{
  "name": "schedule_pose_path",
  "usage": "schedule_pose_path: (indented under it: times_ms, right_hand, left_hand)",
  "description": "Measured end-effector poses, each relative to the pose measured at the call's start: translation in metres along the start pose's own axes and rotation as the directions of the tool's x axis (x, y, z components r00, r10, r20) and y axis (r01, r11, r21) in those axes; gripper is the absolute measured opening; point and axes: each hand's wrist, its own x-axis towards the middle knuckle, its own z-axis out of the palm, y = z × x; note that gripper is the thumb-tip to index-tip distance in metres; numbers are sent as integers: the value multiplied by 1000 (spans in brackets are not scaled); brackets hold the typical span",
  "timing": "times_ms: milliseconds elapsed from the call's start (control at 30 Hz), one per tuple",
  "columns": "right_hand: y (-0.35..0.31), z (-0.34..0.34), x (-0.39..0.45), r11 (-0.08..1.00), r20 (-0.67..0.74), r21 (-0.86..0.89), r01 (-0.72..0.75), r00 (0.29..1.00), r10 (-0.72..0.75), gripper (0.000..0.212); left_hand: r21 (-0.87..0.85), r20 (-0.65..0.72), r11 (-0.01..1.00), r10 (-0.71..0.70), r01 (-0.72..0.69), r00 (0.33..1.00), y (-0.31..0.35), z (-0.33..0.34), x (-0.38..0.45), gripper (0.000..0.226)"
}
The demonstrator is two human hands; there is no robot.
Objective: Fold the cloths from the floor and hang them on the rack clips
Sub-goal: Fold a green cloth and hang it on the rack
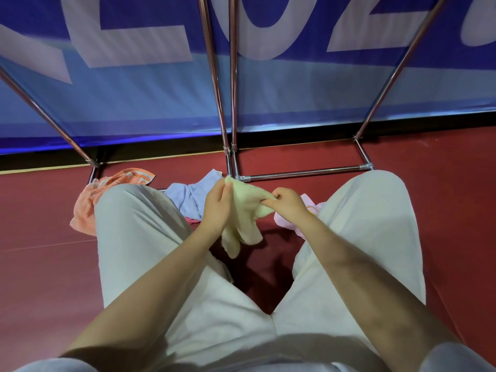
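A pale yellow cloth (245, 210) hangs between my knees above the red floor. My left hand (217, 208) grips its upper left corner, and my right hand (288, 202) pinches its upper right edge. The lower part of the cloth droops crumpled below both hands. On the floor behind lie an orange cloth (88, 202) at the left, a light blue cloth (188, 197) in the middle and a pink cloth (308, 210) at the right, partly hidden by my legs. The chrome rack (225, 103) rises just beyond; its clips are out of view.
The rack's base bar (303, 173) runs along the floor ahead of my right knee, with slanted poles (48, 119) at left and right. A blue banner (295, 89) stands behind the rack. My knees in pale trousers (134, 237) flank the cloths.
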Motion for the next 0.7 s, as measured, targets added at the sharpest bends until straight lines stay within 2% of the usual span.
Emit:
schedule_pose_path:
  times_ms: [67,167,267,433,533,700]
  right_hand:
    - [-2,-2,-2,991,-8,134,2,1000,-1,37]
    - [-6,-5,-4,930,-30,368,11,1000,0,21]
    - [-11,-7,-4,857,-61,516,9,998,27,23]
    - [-19,-9,-4,819,-152,571,50,987,46,24]
    - [-22,-6,-3,841,-232,535,83,971,52,20]
    - [-27,6,-2,861,-348,507,44,924,158,19]
  left_hand:
    - [-27,-65,998,-50,48,997,3,-3,2,27]
    - [-72,-135,989,-140,131,981,4,-9,4,28]
    - [-147,-140,969,-221,201,965,4,-13,8,32]
    - [-270,-117,930,-290,251,950,10,-14,11,32]
    - [-294,-75,906,-340,305,937,9,-11,13,22]
    - [-343,-67,828,-492,443,868,14,5,14,26]
